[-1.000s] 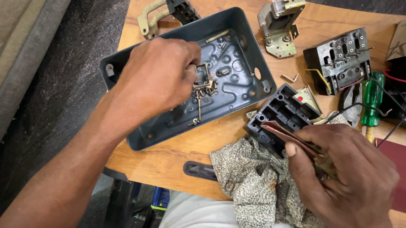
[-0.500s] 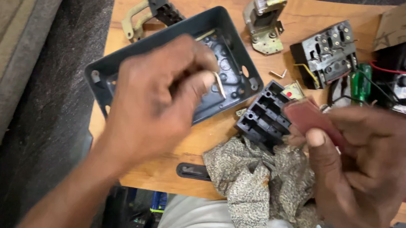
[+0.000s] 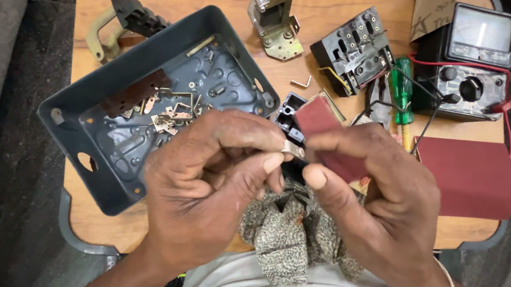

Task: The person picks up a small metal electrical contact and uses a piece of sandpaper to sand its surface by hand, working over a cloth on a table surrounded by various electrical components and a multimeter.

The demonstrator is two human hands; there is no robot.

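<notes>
While your left hand (image 3: 204, 188) pinches the small metal strip (image 3: 293, 149), its free end points right, touching the red sandpaper (image 3: 328, 136) gripped in your right hand (image 3: 377, 200).

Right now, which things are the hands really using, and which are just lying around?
In use:
left hand, pinching a small metal strip
right hand, holding a dark red abrasive sheet

Lying about:
grey metal box with loose small parts
green screwdriver
meter
patterned cloth
</notes>
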